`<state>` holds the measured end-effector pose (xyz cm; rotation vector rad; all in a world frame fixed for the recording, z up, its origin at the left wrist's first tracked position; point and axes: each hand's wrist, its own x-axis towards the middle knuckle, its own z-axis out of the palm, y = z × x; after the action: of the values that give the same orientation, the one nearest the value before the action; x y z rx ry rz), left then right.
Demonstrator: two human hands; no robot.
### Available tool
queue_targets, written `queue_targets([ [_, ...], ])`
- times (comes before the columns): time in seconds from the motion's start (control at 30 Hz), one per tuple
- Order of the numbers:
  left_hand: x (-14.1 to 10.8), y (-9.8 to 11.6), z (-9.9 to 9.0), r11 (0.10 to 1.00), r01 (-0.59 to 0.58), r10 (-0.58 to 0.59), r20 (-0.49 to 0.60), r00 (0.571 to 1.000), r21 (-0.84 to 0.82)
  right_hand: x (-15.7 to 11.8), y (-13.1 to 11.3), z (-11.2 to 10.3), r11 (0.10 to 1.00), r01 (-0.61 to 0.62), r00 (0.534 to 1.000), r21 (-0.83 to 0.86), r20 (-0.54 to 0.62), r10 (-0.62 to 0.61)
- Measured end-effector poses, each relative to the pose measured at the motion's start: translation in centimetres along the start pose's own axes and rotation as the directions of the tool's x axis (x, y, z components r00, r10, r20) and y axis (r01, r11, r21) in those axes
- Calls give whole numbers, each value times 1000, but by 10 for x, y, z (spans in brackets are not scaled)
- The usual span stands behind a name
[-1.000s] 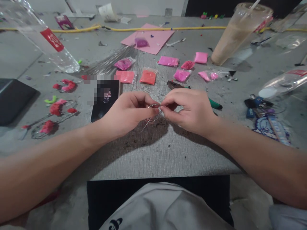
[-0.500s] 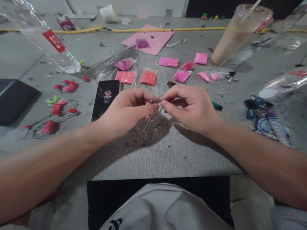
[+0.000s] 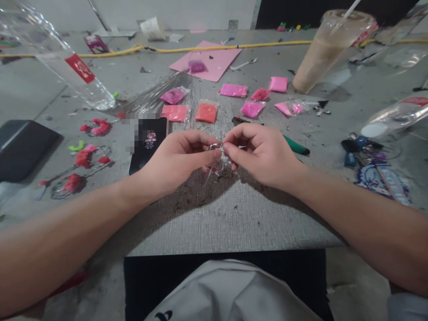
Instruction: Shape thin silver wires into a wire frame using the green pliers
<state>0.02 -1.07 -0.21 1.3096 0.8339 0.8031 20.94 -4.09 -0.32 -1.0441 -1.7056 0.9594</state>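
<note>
Between my hands is a small piece of twisted silvery wire, with thin ends sticking out below. My left hand pinches its left side between thumb and fingers. My right hand is closed at the wire's right side, thumb against forefinger. The fingertips of both hands almost meet. Green-handled pliers lie partly hidden behind my right hand. A dark phone lies beside my left wrist. Packets of coloured clay, such as an orange one and a pink one, lie beyond my hands.
Wire pieces with red clay lie at the left, near a black case and a bottle. Loose wires reach toward a pink sheet. At the right are a drink cup, another bottle and keys.
The view has shifted slightly, so the table's things sit a little lower. My hands stay together at the wire, and the fingers of my right hand have turned slightly.
</note>
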Motion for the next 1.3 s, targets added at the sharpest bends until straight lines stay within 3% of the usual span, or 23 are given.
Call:
queue_targets([
  [0.13,0,3,2,1000,4,-4,-29,1000,-3,-1,-2,1,995,65,998,-81,-14,-66],
  [0.5,0,1,0,996,24,-20,-55,998,83,-1,-1,2,995,11,1000,-99,11,-10],
  [0.73,0,0,-1,991,37,-32,-43,999,125,0,7,4,994,51,999,-101,8,-50],
  [0.87,2,-1,-2,992,70,-65,-50,997,101,1,10,2,978,91,995,-187,-8,-95],
  [1.07,0,3,-3,957,11,-13,6,1000,291,2,8,-3,898,235,971,-373,53,-232],
  [1.3,-10,11,3,855,-98,130,-29,991,510,1,6,-2,916,244,969,-320,47,-241],
])
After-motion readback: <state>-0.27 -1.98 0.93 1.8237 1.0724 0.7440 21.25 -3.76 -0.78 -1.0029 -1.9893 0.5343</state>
